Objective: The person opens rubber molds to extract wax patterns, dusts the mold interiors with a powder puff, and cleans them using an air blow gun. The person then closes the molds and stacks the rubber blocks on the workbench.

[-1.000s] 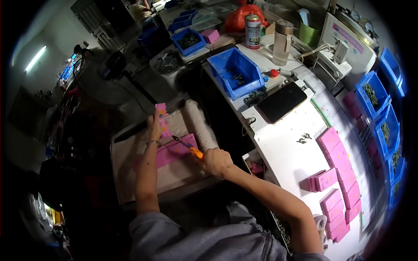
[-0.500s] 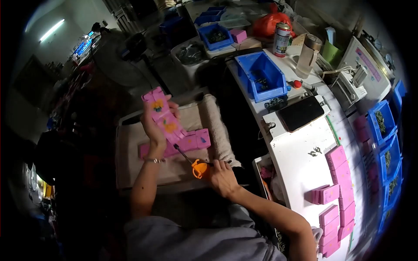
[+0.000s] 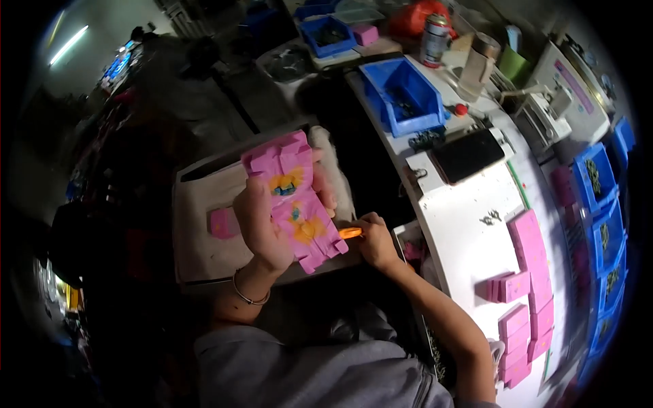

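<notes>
My left hand (image 3: 260, 216) grips a pink mould (image 3: 299, 204), raised toward me. Its two halves lie side by side, stained yellow and teal in their hollows. To its right, my right hand (image 3: 376, 239) is closed round a tool with an orange part (image 3: 351, 232); the rest of the tool is hidden by the mould and fingers. Below the mould, another pink block (image 3: 223, 223) rests on the cloth-lined tray (image 3: 194, 255), partly covered by my left hand.
On the white bench (image 3: 456, 251) at right lie a phone (image 3: 469, 156), several stacked pink blocks (image 3: 513, 287) and a blue bin (image 3: 403, 96). A spray can (image 3: 434, 42) and a bottle (image 3: 477, 68) stand behind. More blue bins (image 3: 593, 173) line the far right.
My left hand has brought the mould closer and to the right, its stained inside facing me. My right hand has moved up and right with the orange tool, whose dark rod no longer shows.
</notes>
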Available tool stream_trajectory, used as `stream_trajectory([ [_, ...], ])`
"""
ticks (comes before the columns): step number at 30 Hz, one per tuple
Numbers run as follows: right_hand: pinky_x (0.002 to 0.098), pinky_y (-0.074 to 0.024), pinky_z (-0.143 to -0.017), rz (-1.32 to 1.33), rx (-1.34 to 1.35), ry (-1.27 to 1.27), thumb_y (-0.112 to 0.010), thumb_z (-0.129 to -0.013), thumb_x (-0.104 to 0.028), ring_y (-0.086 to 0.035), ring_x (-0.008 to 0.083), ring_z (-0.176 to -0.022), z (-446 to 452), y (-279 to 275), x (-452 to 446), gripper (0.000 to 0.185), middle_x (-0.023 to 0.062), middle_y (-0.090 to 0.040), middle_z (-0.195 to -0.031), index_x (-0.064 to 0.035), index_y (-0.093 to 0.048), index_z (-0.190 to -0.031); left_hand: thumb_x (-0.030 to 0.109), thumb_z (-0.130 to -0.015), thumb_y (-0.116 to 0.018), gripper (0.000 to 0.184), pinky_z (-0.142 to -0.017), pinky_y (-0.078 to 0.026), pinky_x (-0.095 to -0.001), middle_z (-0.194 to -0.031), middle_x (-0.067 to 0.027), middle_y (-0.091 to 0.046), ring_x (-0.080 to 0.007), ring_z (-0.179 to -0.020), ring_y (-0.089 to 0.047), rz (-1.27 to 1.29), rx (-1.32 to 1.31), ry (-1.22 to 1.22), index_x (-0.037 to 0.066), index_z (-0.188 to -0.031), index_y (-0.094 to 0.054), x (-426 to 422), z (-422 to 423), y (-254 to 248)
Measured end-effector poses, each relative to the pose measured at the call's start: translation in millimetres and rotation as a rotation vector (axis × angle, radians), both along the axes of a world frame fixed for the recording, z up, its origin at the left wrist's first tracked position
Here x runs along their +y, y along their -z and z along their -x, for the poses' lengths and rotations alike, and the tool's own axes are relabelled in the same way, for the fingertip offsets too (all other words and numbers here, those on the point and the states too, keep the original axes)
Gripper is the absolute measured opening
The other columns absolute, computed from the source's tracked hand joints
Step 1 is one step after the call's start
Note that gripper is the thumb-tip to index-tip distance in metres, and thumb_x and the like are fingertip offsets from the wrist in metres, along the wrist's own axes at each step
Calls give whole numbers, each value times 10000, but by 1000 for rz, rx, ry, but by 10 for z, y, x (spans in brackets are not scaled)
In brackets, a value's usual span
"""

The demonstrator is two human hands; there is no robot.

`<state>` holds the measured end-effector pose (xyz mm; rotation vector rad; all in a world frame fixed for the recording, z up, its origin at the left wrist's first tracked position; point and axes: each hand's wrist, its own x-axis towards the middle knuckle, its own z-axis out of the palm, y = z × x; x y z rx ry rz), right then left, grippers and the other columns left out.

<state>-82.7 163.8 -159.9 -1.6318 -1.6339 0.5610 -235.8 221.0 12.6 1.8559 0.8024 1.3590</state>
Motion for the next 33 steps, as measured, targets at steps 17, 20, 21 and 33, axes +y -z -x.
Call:
stream_trajectory([
  [17,299,-477,-790,-88,928,232,-683,-776,-49,-591,175,-877,-646,-1442,-1367,516,108,-561,-1003,12,-462,-1238,642,-869,-312,775,-615,-497,-253,-1071,-117,-544,-166,-801,-592,804,-58,935,-11,-1278,-386,-849,-876,443],
  [20,286,-482,-715,-172,906,212,-675,-759,-14,-584,159,-790,-607,-1388,-1441,329,92,-556,-922,27,-545,-1059,542,-886,-437,676,-803,-465,-288,-1120,-131,-526,-183,-964,-554,408,171,798,-21,-1260,-409,-876,-901,368],
  [21,283,-477,-707,-144,893,221,-676,-757,-17,-581,158,-781,-582,-1404,-1488,299,89,-560,-903,25,-547,-1024,489,-869,-520,655,-925,-391,-320,-1218,-160,-490,-205,-1107,-483,493,143,822,-28,-1255,-409,-915,-881,333],
  [33,302,-461,-786,-103,544,679,-666,-783,-85,-584,195,-863,-861,-1514,-2749,370,108,-595,-940,-9,-536,-1121,490,-885,-489,699,-464,-391,-183,-741,-44,-597,-67,-577,-521,665,314,976,-21,-1342,-352,-1769,-1473,219],
])
